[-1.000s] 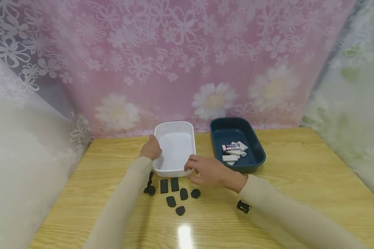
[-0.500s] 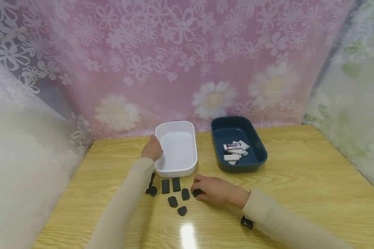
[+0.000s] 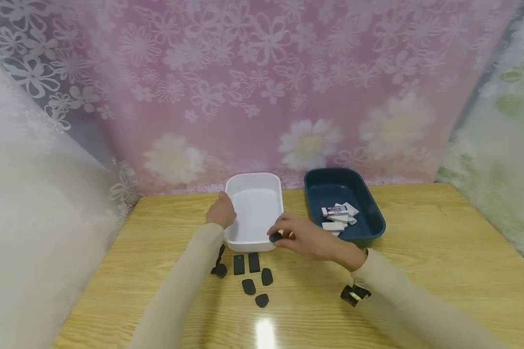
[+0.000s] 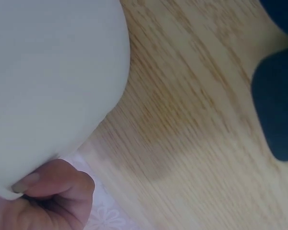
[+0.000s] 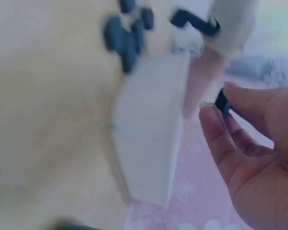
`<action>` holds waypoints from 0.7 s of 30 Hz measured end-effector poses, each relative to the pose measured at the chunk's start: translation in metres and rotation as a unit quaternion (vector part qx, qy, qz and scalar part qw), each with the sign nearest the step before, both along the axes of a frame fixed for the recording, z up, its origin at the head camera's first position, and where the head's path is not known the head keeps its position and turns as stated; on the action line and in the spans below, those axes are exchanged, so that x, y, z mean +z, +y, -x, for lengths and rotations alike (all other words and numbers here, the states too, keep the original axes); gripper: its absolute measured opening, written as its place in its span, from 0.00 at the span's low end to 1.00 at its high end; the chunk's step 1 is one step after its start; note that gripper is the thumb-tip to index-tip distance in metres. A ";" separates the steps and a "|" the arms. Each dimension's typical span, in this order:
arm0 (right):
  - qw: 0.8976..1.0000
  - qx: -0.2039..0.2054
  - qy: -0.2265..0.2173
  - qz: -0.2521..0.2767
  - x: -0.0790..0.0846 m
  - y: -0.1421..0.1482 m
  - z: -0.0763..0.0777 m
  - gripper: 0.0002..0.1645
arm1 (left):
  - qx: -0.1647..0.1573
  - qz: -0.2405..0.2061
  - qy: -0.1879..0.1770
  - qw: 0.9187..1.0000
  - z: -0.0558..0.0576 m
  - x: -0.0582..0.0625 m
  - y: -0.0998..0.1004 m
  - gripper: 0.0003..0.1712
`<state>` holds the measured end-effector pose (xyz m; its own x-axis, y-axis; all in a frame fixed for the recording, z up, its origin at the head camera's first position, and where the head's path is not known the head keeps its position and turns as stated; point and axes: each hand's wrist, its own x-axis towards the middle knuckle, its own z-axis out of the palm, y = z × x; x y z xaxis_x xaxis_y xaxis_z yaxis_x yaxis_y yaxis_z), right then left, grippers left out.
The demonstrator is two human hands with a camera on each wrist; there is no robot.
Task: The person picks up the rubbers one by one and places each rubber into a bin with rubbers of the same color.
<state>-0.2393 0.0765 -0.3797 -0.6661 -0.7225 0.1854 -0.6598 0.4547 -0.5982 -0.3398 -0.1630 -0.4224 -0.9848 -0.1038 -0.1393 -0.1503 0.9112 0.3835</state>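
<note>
Left hand [image 3: 221, 211] pinches a white oblong plastic tray [image 3: 254, 213] at nine o'clock; right hand [image 3: 307, 236] pinches a black rounded piece [image 3: 275, 237] at five. Likely mid-transfer, next needing release inside.

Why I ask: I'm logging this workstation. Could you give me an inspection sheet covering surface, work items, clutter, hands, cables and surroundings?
Surface: wood-grain table, with a bright glare patch at the front.
Work items: white tray, nothing seen inside; five small black pieces lie apart in front of it.
Clutter: blue tray holding a pile of white blocks; unidentified black items by both sleeves.
Hands: left hand grips the white tray's rim; right hand pinches another black piece.
Cables: nothing seen.
Surroundings: pink floral cloth behind, pale patterned cloth at both sides.
</note>
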 end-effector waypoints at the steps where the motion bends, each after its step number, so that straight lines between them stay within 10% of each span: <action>1: 1.000 -0.008 0.000 0.007 0.006 -0.002 0.007 0.14 | 0.000 0.002 0.002 1.000 0.001 0.000 0.000 0.30; 11: 0.997 -0.049 0.032 -0.054 0.003 -0.042 0.082 0.16 | 0.007 -0.001 0.012 1.000 0.001 -0.001 0.003 0.31; 21: 0.975 -0.092 0.017 -0.203 -0.018 -0.075 0.117 0.09 | 0.020 0.007 0.034 0.999 0.000 -0.002 0.002 0.30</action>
